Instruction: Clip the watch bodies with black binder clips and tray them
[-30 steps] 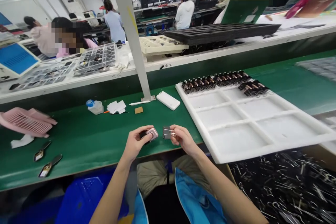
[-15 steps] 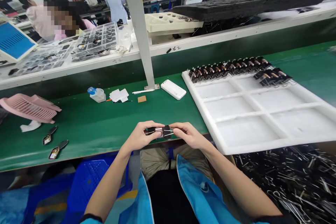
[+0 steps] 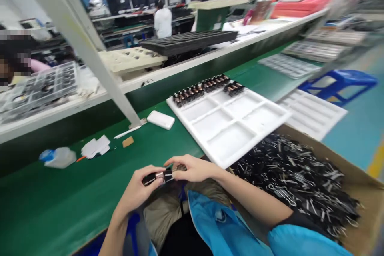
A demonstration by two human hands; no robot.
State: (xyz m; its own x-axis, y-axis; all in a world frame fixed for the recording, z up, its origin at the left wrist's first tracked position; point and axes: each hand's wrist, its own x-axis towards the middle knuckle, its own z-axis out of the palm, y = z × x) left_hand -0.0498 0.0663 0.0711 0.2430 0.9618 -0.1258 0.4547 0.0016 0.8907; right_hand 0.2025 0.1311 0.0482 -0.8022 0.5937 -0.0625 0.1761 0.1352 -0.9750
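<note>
Just past the table's front edge, my left hand [image 3: 136,190] pinches a small part with a coppery band [image 3: 160,175] between thumb and fingers. Black binder clips [image 3: 168,175] with silver wire handles sit on that part. My right hand [image 3: 192,168] closes its thumb and fingertips on the clip at the right end, partly covering it. The white tray [image 3: 231,138] lies beyond my right hand. Along its far edge stands a row of similar clipped parts [image 3: 201,90], and a shorter group [image 3: 234,88] sits beside the row.
At the right, a cardboard box [image 3: 367,196] holds a heap of loose binder clips [image 3: 288,176]. On the green table [image 3: 75,196] lie a white power-bank-like block [image 3: 161,120], paper slips [image 3: 96,147], a tan piece [image 3: 128,141] and a blue-capped bottle [image 3: 60,157]. A post [image 3: 120,100] rises behind.
My view has swung right, bringing the clip box and a blue stool into sight. Both hands remain together on the clipped part; the right fingers have shifted slightly around its end.
</note>
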